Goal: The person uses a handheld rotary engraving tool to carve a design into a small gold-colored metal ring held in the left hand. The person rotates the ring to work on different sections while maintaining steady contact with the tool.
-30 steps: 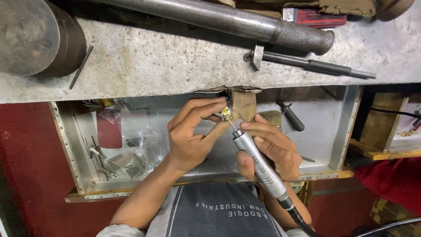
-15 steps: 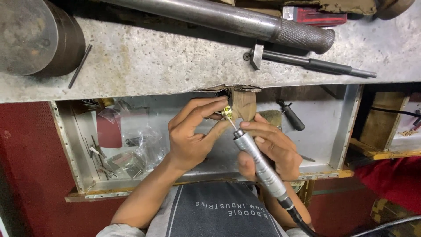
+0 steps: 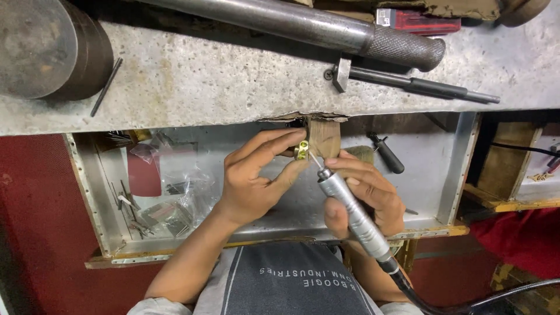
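My left hand (image 3: 254, 178) pinches a small gold-coloured ring (image 3: 301, 150) between thumb and fingers, held against a wooden bench peg (image 3: 324, 137) under the worktop edge. My right hand (image 3: 373, 195) grips a silver rotary handpiece (image 3: 350, 213) like a pen. Its thin bit touches the ring from the lower right. A black flexible cable (image 3: 443, 303) runs from the handpiece's rear toward the bottom right.
A grey worktop (image 3: 233, 87) carries a steel mandrel (image 3: 303, 26), a small hammer (image 3: 408, 84), a round metal block (image 3: 49, 46) and a red box (image 3: 417, 20). Below sits an open metal drawer (image 3: 111, 233) with small tools and plastic bags. Red cloth (image 3: 519, 245) lies at right.
The handpiece tip has shifted slightly against the ring. Both hands stay in nearly the same place by the peg.
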